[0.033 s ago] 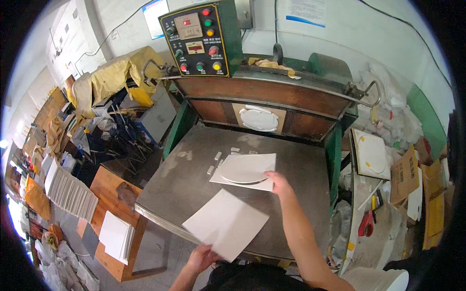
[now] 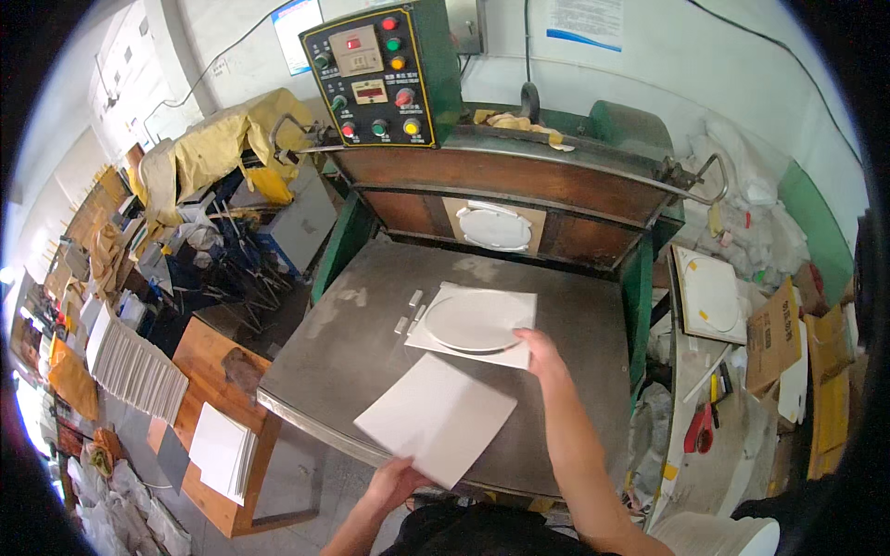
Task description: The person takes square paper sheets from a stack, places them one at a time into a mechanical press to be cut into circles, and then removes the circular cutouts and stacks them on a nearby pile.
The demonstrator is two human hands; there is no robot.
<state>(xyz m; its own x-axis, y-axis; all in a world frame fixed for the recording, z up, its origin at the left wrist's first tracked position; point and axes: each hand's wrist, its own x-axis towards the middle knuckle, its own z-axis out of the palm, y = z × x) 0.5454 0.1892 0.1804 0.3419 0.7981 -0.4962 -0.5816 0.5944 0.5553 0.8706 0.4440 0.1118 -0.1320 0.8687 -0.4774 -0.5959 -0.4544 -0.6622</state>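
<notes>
My left hand (image 2: 397, 482) pinches the near edge of a blank white square board (image 2: 438, 419), tilted above the front of the grey metal press bed (image 2: 324, 371). At the right corner of a second white board (image 2: 519, 306), my right hand (image 2: 542, 354) is closed on its edge. An oval piece (image 2: 471, 322) lies within that second board, with a dark curved gap along its near side. Small pale blocks (image 2: 400, 325) lie on the bed by this board's left edge. My fingertips under both boards are hidden.
Behind the bed stands the raised press plate (image 2: 399, 208) with a white oval die (image 2: 496, 227). A control box (image 2: 371, 79) hangs above left. White boards (image 2: 221, 454) are stacked on a wooden table (image 2: 264, 463). Red scissors (image 2: 700, 431) lie on the right-hand bench (image 2: 667, 500).
The board with the oval has shifted slightly right with my right hand, covering small blocks behind it. My left hand has brought the blank board slightly up and to the right.
</notes>
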